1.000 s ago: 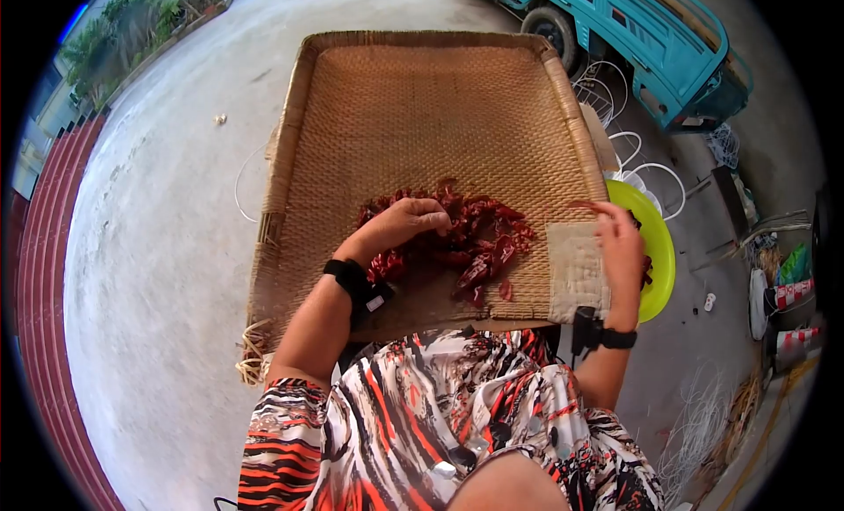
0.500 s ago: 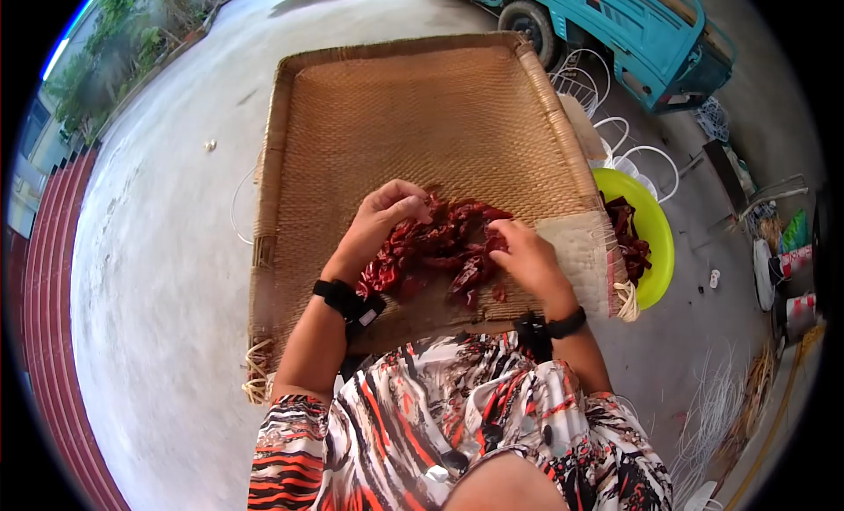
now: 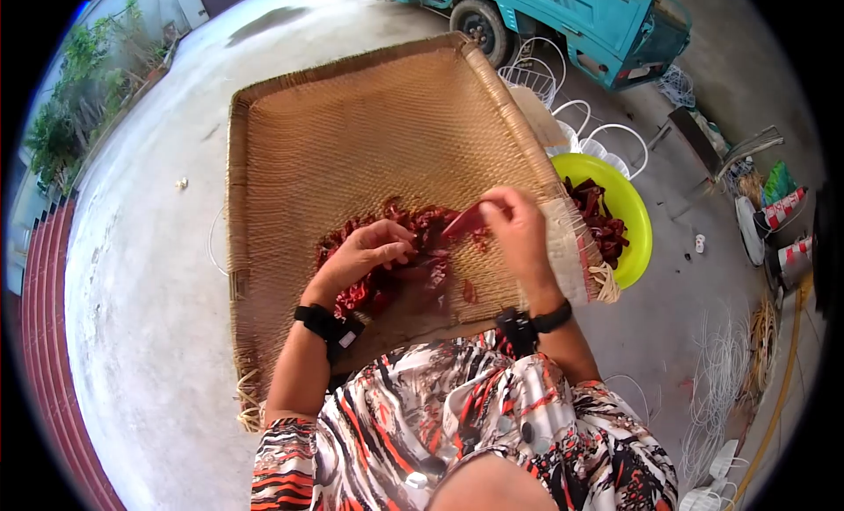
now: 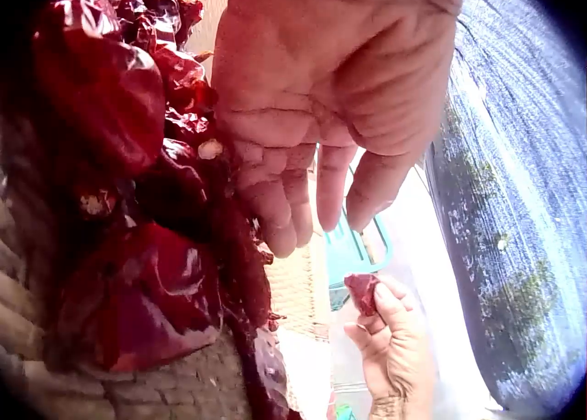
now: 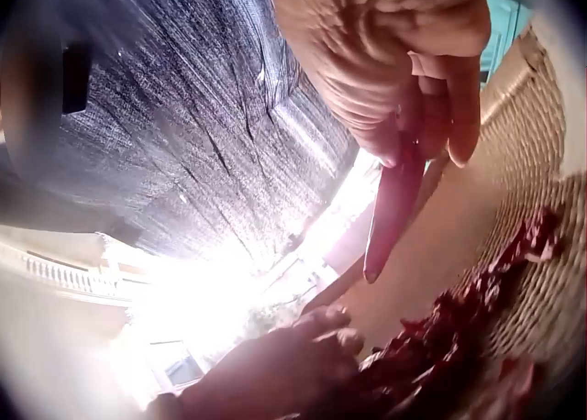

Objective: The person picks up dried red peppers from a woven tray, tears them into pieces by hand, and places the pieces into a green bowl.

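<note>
Wrinkled, shiny dried red chilies (image 3: 422, 214) lie heaped near the front of a large woven tray (image 3: 352, 124). My left hand (image 3: 365, 252) rests over the left part of the heap. In the left wrist view its fingers (image 4: 284, 209) hang loosely beside the chilies, with nothing gripped. To the right of the heap, my right hand (image 3: 519, 230) pinches one long chili (image 3: 464, 221) between thumb and fingers. That chili points down and left, above the tray, as the right wrist view also shows.
A yellow-green basin (image 3: 640, 221) with dark red chilies (image 3: 602, 225) in it stands beside the tray's right edge. White wire baskets (image 3: 607, 155) sit behind it. A teal cargo vehicle (image 3: 598, 28) is parked farther back. Striped rolls (image 3: 785, 208) lie at the far right.
My right hand came left from near the basin to the heap, then lifted a chili up and right. The left hand stayed by the heap. The head view has turned slightly.
</note>
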A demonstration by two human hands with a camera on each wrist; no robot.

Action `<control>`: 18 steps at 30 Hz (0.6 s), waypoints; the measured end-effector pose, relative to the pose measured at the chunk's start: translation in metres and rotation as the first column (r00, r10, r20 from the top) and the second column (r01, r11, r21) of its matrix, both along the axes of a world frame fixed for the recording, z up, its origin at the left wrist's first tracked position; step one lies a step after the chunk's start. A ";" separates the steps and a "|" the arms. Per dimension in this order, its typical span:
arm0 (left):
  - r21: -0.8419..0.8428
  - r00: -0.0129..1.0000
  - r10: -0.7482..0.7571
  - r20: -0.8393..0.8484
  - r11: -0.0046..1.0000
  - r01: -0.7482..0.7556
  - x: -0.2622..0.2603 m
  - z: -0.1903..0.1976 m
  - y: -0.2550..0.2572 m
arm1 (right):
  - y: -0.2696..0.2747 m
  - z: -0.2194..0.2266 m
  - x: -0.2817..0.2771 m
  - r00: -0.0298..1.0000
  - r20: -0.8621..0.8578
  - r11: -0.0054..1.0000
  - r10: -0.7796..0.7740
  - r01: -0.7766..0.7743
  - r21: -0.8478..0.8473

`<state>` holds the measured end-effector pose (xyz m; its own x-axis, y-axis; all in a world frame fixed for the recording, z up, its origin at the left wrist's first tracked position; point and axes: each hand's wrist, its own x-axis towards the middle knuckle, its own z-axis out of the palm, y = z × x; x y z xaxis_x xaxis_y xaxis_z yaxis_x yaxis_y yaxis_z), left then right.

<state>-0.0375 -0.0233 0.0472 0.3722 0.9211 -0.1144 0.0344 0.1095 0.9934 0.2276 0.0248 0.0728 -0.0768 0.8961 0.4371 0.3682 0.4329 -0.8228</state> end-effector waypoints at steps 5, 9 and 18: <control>-0.013 0.997 0.072 -0.007 0.997 -0.072 -0.005 -0.002 -0.002 | 0.031 0.016 0.076 0.895 0.089 0.887 -0.437 0.412 0.209; -0.022 0.999 0.035 -0.039 0.999 -0.036 -0.006 -0.007 0.000 | 0.038 0.018 0.118 0.690 0.137 0.695 -0.711 0.660 0.284; -0.053 0.999 0.026 -0.032 0.998 -0.028 -0.008 -0.012 0.003 | 0.025 -0.006 0.031 0.904 0.427 0.995 -0.034 0.071 -0.071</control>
